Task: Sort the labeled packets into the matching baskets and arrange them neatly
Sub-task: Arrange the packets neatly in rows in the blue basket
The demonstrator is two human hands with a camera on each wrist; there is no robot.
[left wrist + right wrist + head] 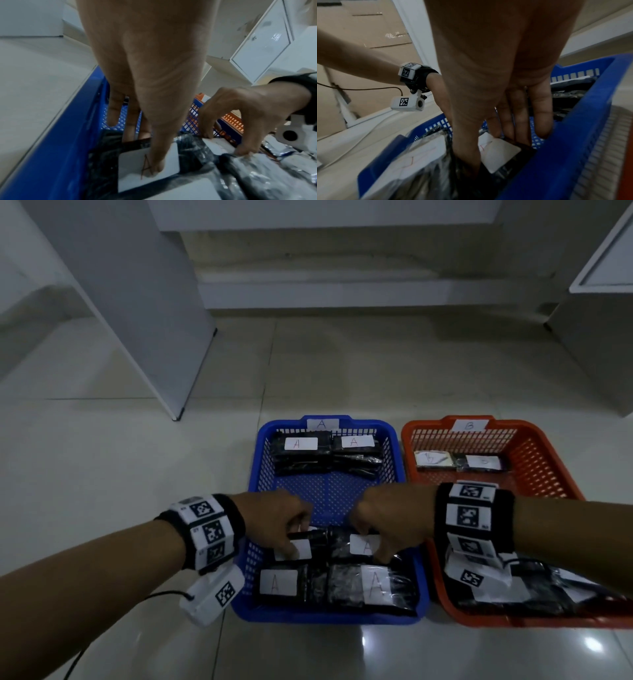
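Packets with an "A" label are what I am working on, inside the blue basket [253, 494]. My left hand [277, 517] pinches the left middle packet [301, 547], thumb down on its white label and fingers behind its far edge. My right hand [387, 517] grips the right middle packet [363, 546] the same way, thumb at its near side, fingers curled over the far edge. I judge I am squaring these two side by side, so they line up with the near row.

That near row, two more A packets [277, 583], lies flat just toward me from the gripped pair. Another stacked pair [301, 444] sits against the blue basket's far wall, under its "A" tag. Bare mesh floor shows between that pair and my hands.

Just right of the blue basket stands the orange basket [548, 460], tagged "B", with two packets [433, 462] at its far end and more under my right forearm. Those are partly hidden, so I cannot read them. The blue basket's right wall crowds my right fingers.
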